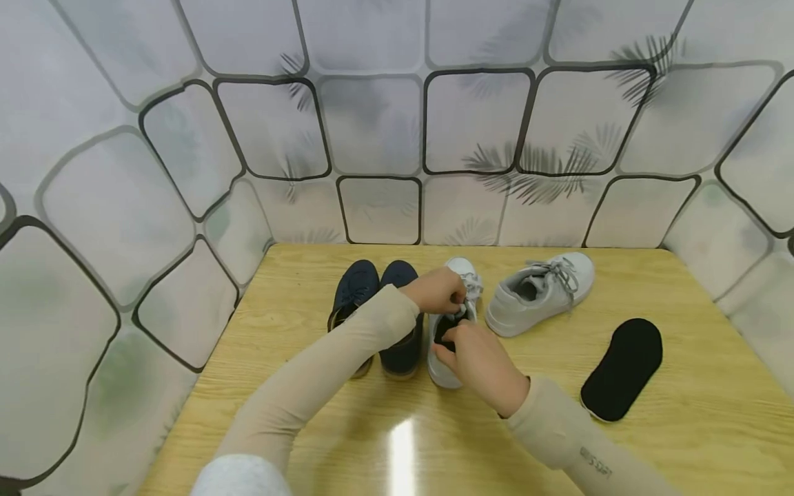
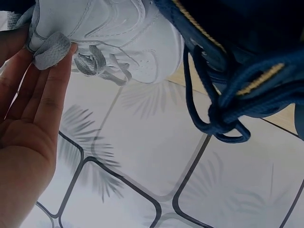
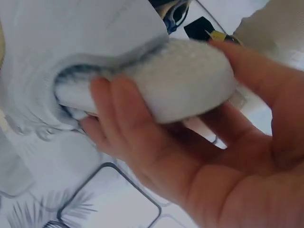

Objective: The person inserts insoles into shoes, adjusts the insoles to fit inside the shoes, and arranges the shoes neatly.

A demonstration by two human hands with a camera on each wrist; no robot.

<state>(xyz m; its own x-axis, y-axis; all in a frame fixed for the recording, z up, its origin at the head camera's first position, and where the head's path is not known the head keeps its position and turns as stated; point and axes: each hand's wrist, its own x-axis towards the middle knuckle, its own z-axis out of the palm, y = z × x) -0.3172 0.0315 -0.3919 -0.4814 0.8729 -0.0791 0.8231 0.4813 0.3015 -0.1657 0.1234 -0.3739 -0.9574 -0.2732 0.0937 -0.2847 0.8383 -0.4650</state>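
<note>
- Insole work, folks: we've got our right hand (image 1: 484, 362) pinching an insole (image 3: 190, 80) between thumb and fingers, one end inside the white shoe (image 1: 442, 372), the pale underside poking out. Can't tell if it's going in or coming out.
- Left hand (image 1: 436, 289) is closed up narrow, gripping the same shoe around its laces (image 2: 52, 50). Good spot imo: we'd lift there to keep the opening wide and the shoe from skating about.
- Whichever way it's headed, we'd keep the insole lined up with the shoe's length and move it in small, even nudges. Twist it and it'll probably fold or snag.
- That shoe stands on the desk (image 1: 347, 441) right by the navy shoes (image 1: 402, 362), so we'd watch our left sleeve (image 1: 347, 344), which reaches across them.
- Other white shoe (image 1: 524, 313) sits just to the right, turned at an angle. The loose insole (image 1: 623, 372) lies black side up farther right, well clear of our elbows.
</note>
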